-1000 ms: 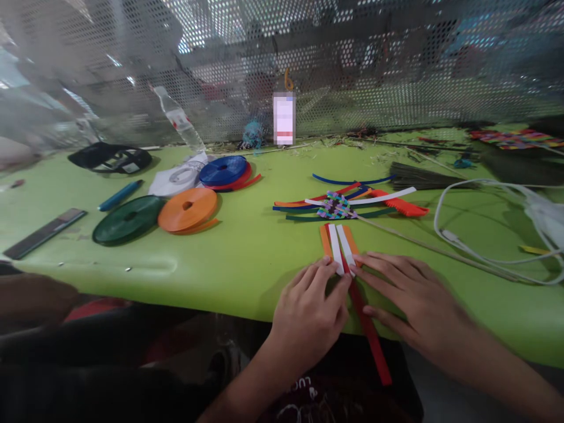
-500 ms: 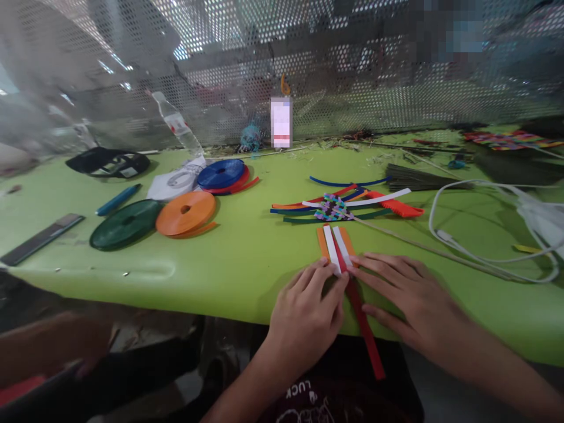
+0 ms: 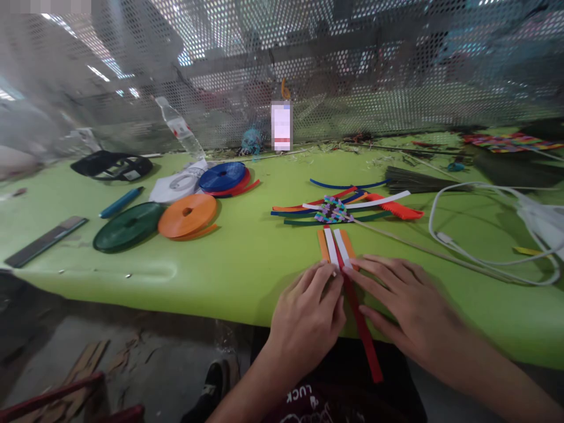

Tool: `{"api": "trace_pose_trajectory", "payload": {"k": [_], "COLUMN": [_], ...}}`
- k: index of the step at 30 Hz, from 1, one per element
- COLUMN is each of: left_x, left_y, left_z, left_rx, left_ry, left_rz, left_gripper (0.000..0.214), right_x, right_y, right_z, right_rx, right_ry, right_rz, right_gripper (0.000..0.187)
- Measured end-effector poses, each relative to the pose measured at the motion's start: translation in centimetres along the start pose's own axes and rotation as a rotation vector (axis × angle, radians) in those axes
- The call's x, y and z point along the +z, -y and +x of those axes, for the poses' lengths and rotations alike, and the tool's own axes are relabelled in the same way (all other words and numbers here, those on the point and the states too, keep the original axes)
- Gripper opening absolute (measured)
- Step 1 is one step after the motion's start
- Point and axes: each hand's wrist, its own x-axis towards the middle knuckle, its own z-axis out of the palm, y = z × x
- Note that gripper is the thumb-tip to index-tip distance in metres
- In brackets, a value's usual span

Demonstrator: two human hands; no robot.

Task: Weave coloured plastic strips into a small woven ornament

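Observation:
My left hand point(image 3: 307, 311) rests at the table's front edge with bent fingers closed together on the lower ends of a small fan of flat strips. Two white strips point(image 3: 331, 247) lie in the fan, with an orange strip point(image 3: 348, 244) along the outside on each side. A longer red strip point(image 3: 365, 335) runs up between them and hangs over the table edge toward me. My right hand point(image 3: 409, 299) lies with fingers stretched out, their tips on the right side of the fan. Where the strips meet is partly hidden by fingertips. Just beyond sits a woven multicoloured piece point(image 3: 332, 210) with loose strip ends and a thin stick.
Left of centre lie green point(image 3: 127, 228), orange point(image 3: 187, 215) and blue point(image 3: 222, 176) strip rolls. Farther left are a ruler point(image 3: 46, 241), a blue cutter point(image 3: 121, 202) and a black cap point(image 3: 112, 166). A bottle point(image 3: 180, 129) leans on the mesh; a white cable point(image 3: 434, 226) coils at right.
Both hands have stayed nearly in place, with slight finger shifts on the strips. The other person's arm and leg at lower left have gone out of view.

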Motion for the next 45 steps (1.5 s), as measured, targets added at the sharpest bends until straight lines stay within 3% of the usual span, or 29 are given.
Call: {"api": "trace_pose_trajectory", "payload": {"k": [7, 15, 45], "left_x": [0.4, 0.3, 0.4], "left_y": [0.0, 0.0, -0.3], "left_z": [-0.1, -0.1, 0.1], "left_rx": [0.018, -0.007, -0.003], "left_ry": [-0.008, 0.013, 0.010], "left_rz": [0.011, 0.027, 0.131], "left_gripper": [0.034, 0.036, 0.033], "right_x": [0.2, 0.8, 0.8], "right_y": [0.4, 1.7, 1.6], "right_z": [0.1, 0.2, -0.1], "right_rx": [0.000, 0.015, 0.080], "right_ry": [-0.019, -0.103, -0.028], "right_rz": [-0.012, -0.084, -0.039], "right_gripper": [0.042, 0.040, 0.046]}}
